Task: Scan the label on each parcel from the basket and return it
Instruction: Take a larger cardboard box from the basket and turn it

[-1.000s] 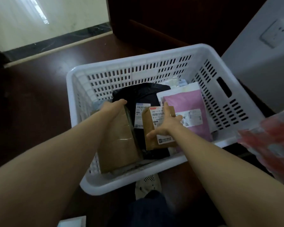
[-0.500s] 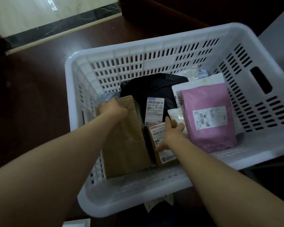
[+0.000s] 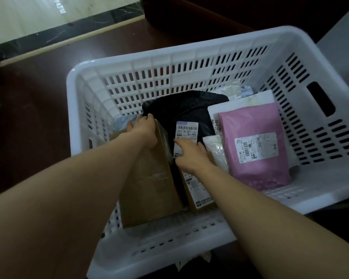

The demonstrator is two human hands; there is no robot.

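Observation:
A white slotted basket (image 3: 189, 63) holds several parcels. My left hand (image 3: 144, 130) grips the far top edge of a large brown cardboard box (image 3: 151, 190) standing at the basket's left. My right hand (image 3: 190, 156) lies on a small brown box (image 3: 198, 195) with a white label, fingers reaching onto the label of a black plastic parcel (image 3: 186, 110). To the right lie a pink mailer (image 3: 256, 146), a small clear packet (image 3: 215, 147) and a white mailer (image 3: 244, 99) under the pink one.
The basket stands on a dark brown surface (image 3: 28, 121). A pale floor with a dark border (image 3: 48, 21) lies beyond it. A grey wall (image 3: 343, 43) rises at the right. The basket's right wall has a handle slot (image 3: 320, 98).
My view has closed in on the basket. My left hand slid to the big box's far edge. My right hand moved up from the small box toward the black parcel's label.

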